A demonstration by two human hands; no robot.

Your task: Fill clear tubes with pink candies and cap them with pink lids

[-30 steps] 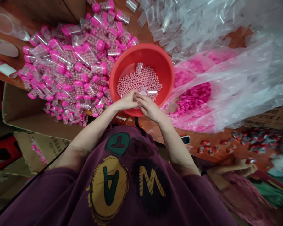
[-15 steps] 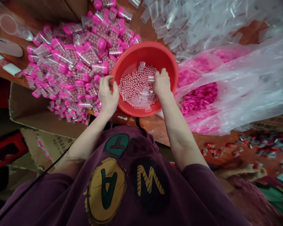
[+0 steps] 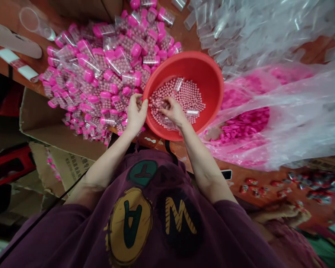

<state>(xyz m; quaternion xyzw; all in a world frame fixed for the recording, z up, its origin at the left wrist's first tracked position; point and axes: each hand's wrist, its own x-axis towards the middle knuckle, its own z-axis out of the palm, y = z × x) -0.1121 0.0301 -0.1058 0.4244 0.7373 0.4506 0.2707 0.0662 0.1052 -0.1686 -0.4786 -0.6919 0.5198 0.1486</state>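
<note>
A red plastic basin (image 3: 209, 78) on the table holds small pink beads (image 3: 188, 95) and a few clear tubes (image 3: 192, 111). My left hand (image 3: 135, 111) is at the basin's left rim, fingers curled, apparently pinching something small I cannot make out. My right hand (image 3: 171, 109) is inside the basin over the beads, fingers bent and pinched together on a clear tube or beads; which one is unclear. To the left lies a large heap of filled tubes with pink caps (image 3: 106, 70).
Empty clear tubes (image 3: 209, 22) lie at the back. A clear plastic bag (image 3: 296, 111) with loose pink caps (image 3: 245, 124) spreads on the right. Cardboard flaps (image 3: 44, 123) hang below the table edge at left. Small red wrapped items (image 3: 268, 184) lie at lower right.
My right hand moved from the basin's right side to its near left part. My left hand shifted slightly right to the rim. The view drifted, so the basin sits further right.
</note>
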